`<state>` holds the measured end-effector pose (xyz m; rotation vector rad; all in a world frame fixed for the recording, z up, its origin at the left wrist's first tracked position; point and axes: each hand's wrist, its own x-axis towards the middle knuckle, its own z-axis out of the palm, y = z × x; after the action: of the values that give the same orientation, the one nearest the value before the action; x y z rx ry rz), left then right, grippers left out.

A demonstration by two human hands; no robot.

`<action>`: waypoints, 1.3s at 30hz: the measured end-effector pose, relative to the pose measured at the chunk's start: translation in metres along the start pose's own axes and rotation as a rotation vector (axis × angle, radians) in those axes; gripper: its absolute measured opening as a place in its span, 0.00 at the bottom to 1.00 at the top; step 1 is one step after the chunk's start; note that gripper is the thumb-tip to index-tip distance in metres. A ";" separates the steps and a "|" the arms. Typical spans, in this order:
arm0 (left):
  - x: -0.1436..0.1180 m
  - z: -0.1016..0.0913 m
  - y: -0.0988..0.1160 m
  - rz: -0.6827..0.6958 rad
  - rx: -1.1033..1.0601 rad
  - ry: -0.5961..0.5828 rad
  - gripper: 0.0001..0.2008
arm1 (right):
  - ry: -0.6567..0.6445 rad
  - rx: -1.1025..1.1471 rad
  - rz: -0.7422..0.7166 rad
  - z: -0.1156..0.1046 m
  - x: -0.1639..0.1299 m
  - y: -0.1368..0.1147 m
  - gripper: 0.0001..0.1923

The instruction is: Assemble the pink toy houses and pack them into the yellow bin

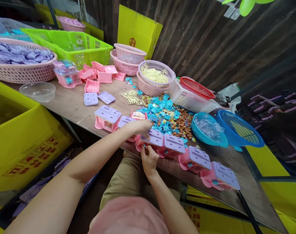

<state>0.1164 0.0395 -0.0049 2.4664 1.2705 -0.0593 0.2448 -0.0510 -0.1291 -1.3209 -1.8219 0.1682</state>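
left hand (pixel 141 127) rests on top of the toy's (pixel 150 140) purple lid at the table's (pixel 72 105) near edge. right hand (pixel 149 160) just below, fingers pinched on a small blue bit at its front face. toy's long axis runs left-right; both hands touch it.

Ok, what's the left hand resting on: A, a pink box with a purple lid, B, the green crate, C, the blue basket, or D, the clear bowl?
A: the left hand lies on top of the pink box with the purple lid at the table's front edge, while the right hand touches its front side.
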 end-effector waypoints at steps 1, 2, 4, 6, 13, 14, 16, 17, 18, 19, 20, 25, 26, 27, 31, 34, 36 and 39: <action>0.000 0.000 0.000 0.000 0.001 0.001 0.13 | 0.011 -0.013 -0.007 0.001 0.000 0.000 0.18; 0.000 0.000 0.001 -0.001 0.001 0.003 0.13 | 0.022 -0.026 -0.013 0.001 0.000 -0.001 0.18; 0.000 0.000 0.001 -0.006 -0.001 0.008 0.13 | 0.039 -0.052 -0.025 0.003 0.001 -0.002 0.18; 0.001 0.001 0.001 -0.010 -0.002 0.013 0.13 | 0.044 -0.075 -0.038 0.005 0.001 -0.004 0.18; 0.000 0.001 0.000 0.003 0.037 -0.007 0.14 | 0.030 -0.144 -0.062 0.009 0.000 -0.007 0.17; -0.001 0.001 0.000 0.002 0.039 -0.006 0.14 | 0.028 -0.156 -0.059 0.009 0.000 -0.007 0.17; -0.001 0.001 -0.001 0.004 0.032 0.002 0.14 | 0.029 -0.179 -0.053 0.011 0.000 -0.008 0.17; -0.001 0.001 -0.002 0.008 0.030 0.006 0.14 | 0.031 -0.190 -0.050 0.012 0.000 -0.008 0.17; 0.000 0.002 -0.003 0.016 0.032 0.009 0.14 | 0.034 -0.199 -0.046 0.013 0.000 -0.008 0.17; 0.000 0.002 -0.004 0.024 0.036 0.011 0.13 | 0.038 -0.207 -0.042 0.014 0.000 -0.009 0.17; 0.002 0.002 -0.006 0.033 0.043 0.010 0.13 | 0.042 -0.215 -0.037 0.015 0.000 -0.009 0.17; 0.013 0.002 -0.012 0.041 0.038 0.000 0.14 | 0.056 -0.233 -0.008 0.022 0.006 -0.008 0.19; 0.016 0.002 -0.012 0.037 0.027 -0.005 0.15 | 0.056 -0.230 -0.008 0.023 0.008 -0.007 0.19; 0.018 0.001 -0.013 0.031 0.011 -0.009 0.15 | 0.054 -0.226 -0.011 0.023 0.009 -0.007 0.20; 0.014 -0.002 -0.011 0.019 -0.049 0.009 0.19 | 0.044 -0.207 -0.051 0.011 0.011 -0.008 0.22; -0.009 0.004 -0.008 0.030 -0.149 0.179 0.25 | 0.020 -0.161 -0.077 -0.014 0.010 -0.013 0.21; -0.031 0.013 -0.004 0.079 -0.425 0.322 0.28 | 0.026 -0.060 -0.095 -0.032 0.013 -0.020 0.17; -0.061 0.032 0.004 0.162 -1.003 0.353 0.32 | 0.036 0.058 -0.201 -0.047 0.023 -0.035 0.13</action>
<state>0.0872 -0.0214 -0.0216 1.6970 0.8703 0.8661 0.2505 -0.0639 -0.0677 -1.0870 -1.8918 0.0875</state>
